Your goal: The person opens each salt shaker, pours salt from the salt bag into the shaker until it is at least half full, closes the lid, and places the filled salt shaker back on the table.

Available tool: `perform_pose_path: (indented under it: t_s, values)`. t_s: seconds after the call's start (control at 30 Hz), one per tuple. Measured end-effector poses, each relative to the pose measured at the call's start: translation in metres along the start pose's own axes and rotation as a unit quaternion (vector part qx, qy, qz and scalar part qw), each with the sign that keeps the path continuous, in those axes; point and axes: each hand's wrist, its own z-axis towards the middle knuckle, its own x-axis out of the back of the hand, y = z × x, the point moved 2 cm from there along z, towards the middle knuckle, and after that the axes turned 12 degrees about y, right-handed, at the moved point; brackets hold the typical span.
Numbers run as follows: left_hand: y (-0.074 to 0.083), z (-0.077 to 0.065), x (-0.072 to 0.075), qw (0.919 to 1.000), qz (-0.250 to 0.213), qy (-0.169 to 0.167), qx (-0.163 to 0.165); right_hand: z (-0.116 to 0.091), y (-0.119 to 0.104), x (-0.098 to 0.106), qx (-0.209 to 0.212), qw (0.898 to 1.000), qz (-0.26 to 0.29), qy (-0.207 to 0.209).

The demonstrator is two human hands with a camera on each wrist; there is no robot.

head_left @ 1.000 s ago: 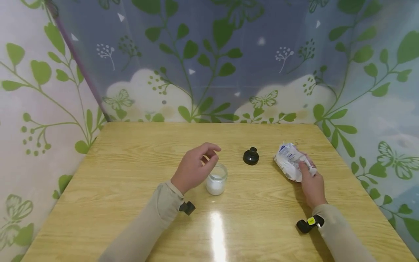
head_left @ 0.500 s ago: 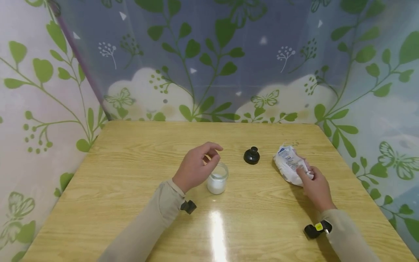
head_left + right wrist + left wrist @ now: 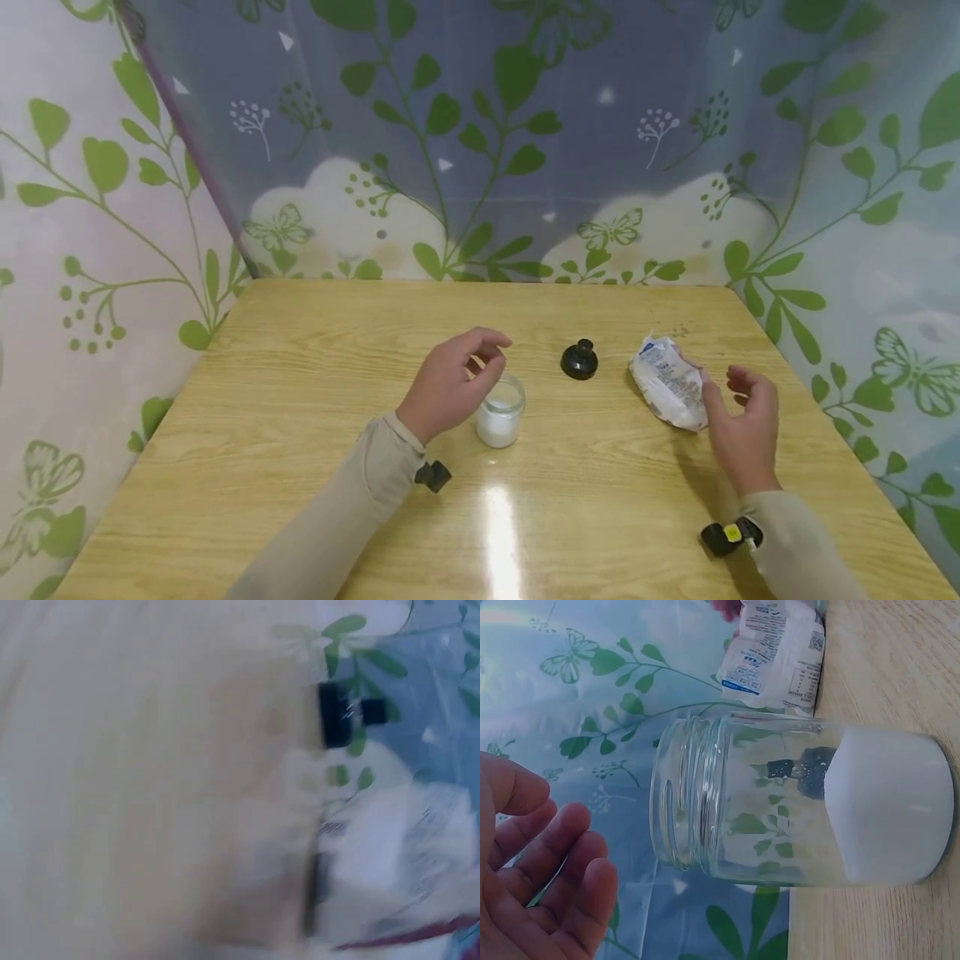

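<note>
My left hand (image 3: 450,383) hovers at the upper left of an uncapped glass jar (image 3: 498,427), fingers loosely bent and holding nothing. In the left wrist view a gap shows between those fingertips and the threaded mouth of the jar (image 3: 682,791). White powder (image 3: 892,806) fills its lower part, with a sloping surface. A crumpled white printed plastic packet (image 3: 667,387) rests on the table to the right. Beside its right end is my right hand (image 3: 750,433), thumb and fingers spread apart with nothing gripped. The right wrist view is blurred and shows the packet (image 3: 390,859) but no fingers.
Between jar and packet, a black knobbed lid (image 3: 579,362) sits on the wooden table (image 3: 300,350). Patterned curtains (image 3: 487,150) enclose the table at the back and both sides. A few small specks lie behind the packet.
My right hand has let go of the packet and moved off to its right, its fingers opening. The packet was shifted slightly toward me. The left hand, jar and lid stay put.
</note>
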Motion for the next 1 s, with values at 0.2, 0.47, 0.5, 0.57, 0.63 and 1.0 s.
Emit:
perform_pose_path:
  t_s: [0.2,0.47,0.5,0.57,0.63,1.0]
  values:
    - [-0.005,0.001,0.005,0.999,0.012,-0.035,0.023,-0.012,-0.055,-0.005,0.194,0.975,0.085,0.06]
    - [-0.019,0.0,0.005,0.9794,0.073,-0.164,0.093,-0.033,-0.11,-0.04,0.075,0.954,-0.068,-0.282]
    - [-0.02,-0.001,0.005,0.9756,0.081,-0.18,0.097,-0.033,-0.109,-0.046,0.039,0.943,-0.091,-0.319]
    - [-0.023,-0.002,0.003,0.9684,0.094,-0.208,0.1,-0.03,-0.103,-0.058,-0.009,0.921,-0.126,-0.368]
    - [-0.025,-0.004,0.002,0.9628,0.107,-0.226,0.102,-0.027,-0.094,-0.071,-0.019,0.907,-0.151,-0.393]
    - [-0.03,-0.007,0.002,0.9585,0.125,-0.226,0.12,-0.005,-0.064,-0.137,-0.004,0.901,-0.182,-0.395]
